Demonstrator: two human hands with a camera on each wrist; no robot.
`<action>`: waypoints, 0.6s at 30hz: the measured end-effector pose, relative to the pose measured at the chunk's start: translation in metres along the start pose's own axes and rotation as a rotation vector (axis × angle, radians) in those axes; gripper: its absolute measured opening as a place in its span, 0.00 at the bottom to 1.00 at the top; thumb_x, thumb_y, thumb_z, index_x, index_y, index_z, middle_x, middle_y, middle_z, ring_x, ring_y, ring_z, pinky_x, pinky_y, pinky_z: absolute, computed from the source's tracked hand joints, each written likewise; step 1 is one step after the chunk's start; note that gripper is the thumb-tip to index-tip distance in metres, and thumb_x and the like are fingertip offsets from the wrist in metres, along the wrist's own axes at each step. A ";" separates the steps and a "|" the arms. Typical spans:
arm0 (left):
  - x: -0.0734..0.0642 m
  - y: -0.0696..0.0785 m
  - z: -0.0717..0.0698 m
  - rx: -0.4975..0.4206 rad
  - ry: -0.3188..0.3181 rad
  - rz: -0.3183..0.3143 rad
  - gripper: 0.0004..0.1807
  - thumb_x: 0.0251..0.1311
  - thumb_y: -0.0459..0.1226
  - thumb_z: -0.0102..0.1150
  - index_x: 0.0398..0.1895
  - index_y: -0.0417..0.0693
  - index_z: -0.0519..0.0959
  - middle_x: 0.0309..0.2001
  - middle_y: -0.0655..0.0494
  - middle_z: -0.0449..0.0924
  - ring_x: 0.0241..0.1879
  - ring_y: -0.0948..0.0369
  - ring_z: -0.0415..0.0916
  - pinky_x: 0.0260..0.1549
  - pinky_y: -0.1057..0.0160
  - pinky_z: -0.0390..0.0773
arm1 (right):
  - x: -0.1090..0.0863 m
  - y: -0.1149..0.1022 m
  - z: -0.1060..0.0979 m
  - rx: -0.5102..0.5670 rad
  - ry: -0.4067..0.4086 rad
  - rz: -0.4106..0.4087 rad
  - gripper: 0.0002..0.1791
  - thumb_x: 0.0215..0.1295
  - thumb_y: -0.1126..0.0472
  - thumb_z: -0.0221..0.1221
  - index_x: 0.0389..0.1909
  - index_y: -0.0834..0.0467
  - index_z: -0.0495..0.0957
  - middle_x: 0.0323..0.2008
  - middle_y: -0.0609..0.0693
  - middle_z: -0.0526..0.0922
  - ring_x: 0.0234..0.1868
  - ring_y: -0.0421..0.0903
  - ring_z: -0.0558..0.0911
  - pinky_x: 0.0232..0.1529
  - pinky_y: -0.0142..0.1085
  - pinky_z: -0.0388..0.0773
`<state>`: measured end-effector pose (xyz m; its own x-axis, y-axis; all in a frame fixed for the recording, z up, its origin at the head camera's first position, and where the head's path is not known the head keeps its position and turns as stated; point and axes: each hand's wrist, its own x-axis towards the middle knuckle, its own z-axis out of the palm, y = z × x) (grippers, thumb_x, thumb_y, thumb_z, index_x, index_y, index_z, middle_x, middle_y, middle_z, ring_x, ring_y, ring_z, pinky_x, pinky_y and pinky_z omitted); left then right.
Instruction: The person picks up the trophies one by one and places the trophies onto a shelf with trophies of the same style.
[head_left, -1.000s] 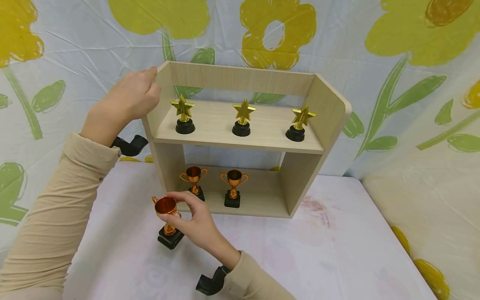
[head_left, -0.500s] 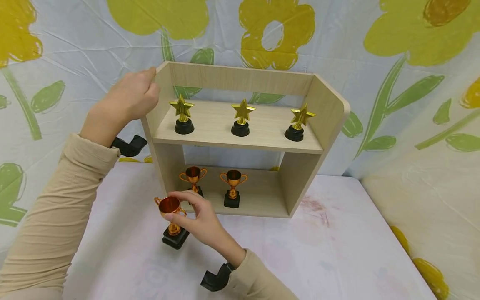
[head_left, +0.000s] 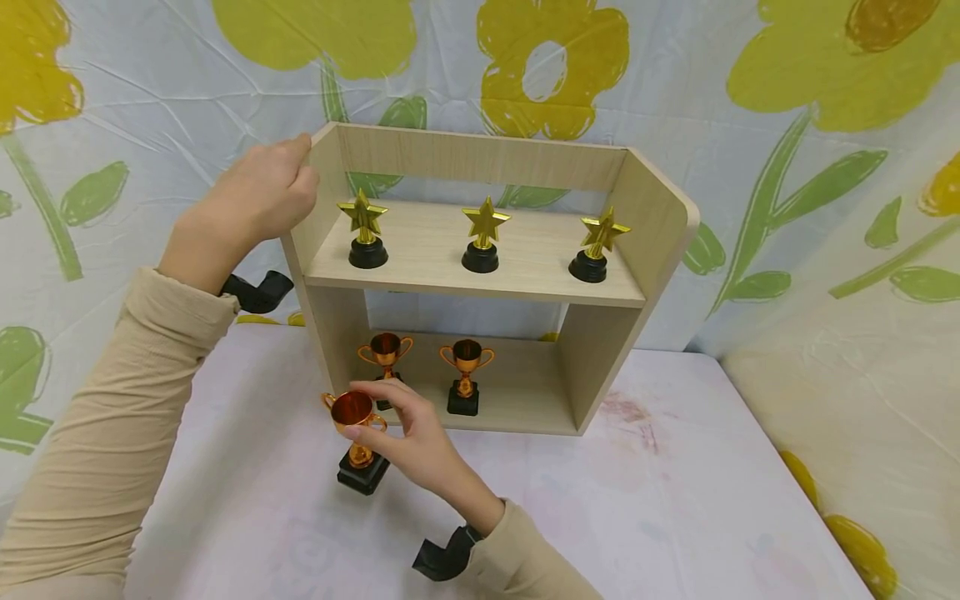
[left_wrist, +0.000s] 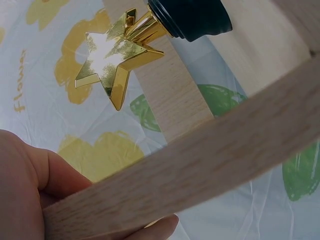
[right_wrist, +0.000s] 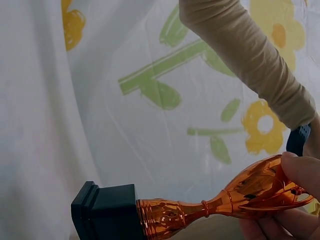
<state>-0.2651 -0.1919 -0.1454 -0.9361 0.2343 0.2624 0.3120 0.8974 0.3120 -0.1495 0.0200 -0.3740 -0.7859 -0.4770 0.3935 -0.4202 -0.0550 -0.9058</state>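
My left hand [head_left: 258,192] grips the upper left side panel of a small wooden shelf [head_left: 480,292]; in the left wrist view its thumb and fingers lie on either side of the panel's edge [left_wrist: 190,165]. Between thumb and fingers, my right hand [head_left: 420,437] pinches the cup of a bronze trophy [head_left: 362,454] with a black base, upright in front of the shelf's lower left. The right wrist view shows this trophy [right_wrist: 220,202] side-on. Two matching trophies stand on the lower level, the left one [head_left: 386,350] partly behind my right hand, the other [head_left: 466,367] near the middle.
Gold star trophies stand on the upper level at left [head_left: 365,229], middle [head_left: 483,233] and right [head_left: 596,244]. The shelf rests on a pale cloth-covered table [head_left: 675,500]. A flower-printed backdrop [head_left: 675,67] hangs close behind it.
My right hand has moved a little to the right with the bronze trophy, along the shelf's front. The left hand keeps its grip on the side panel.
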 end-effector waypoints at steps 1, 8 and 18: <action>0.000 0.000 0.000 -0.003 0.004 0.002 0.34 0.68 0.38 0.23 0.76 0.33 0.51 0.73 0.32 0.55 0.70 0.37 0.56 0.68 0.39 0.57 | -0.001 0.000 -0.001 -0.001 0.001 0.001 0.26 0.64 0.64 0.66 0.63 0.52 0.76 0.55 0.46 0.79 0.60 0.41 0.75 0.69 0.40 0.66; 0.000 0.001 0.001 -0.015 0.028 0.013 0.27 0.67 0.37 0.24 0.64 0.32 0.63 0.61 0.31 0.67 0.57 0.37 0.66 0.57 0.37 0.64 | -0.004 -0.001 -0.005 0.006 0.002 0.006 0.26 0.64 0.65 0.65 0.64 0.52 0.76 0.55 0.45 0.79 0.59 0.41 0.75 0.70 0.39 0.64; 0.000 0.001 0.000 -0.007 0.025 0.015 0.29 0.67 0.37 0.23 0.67 0.31 0.61 0.63 0.30 0.66 0.59 0.37 0.65 0.59 0.37 0.64 | -0.008 0.001 -0.014 -0.009 -0.026 -0.046 0.26 0.65 0.66 0.64 0.65 0.54 0.75 0.55 0.47 0.78 0.60 0.44 0.75 0.70 0.42 0.65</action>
<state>-0.2649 -0.1905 -0.1454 -0.9270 0.2380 0.2898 0.3271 0.8911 0.3144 -0.1502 0.0360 -0.3754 -0.7535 -0.4972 0.4301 -0.4595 -0.0696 -0.8855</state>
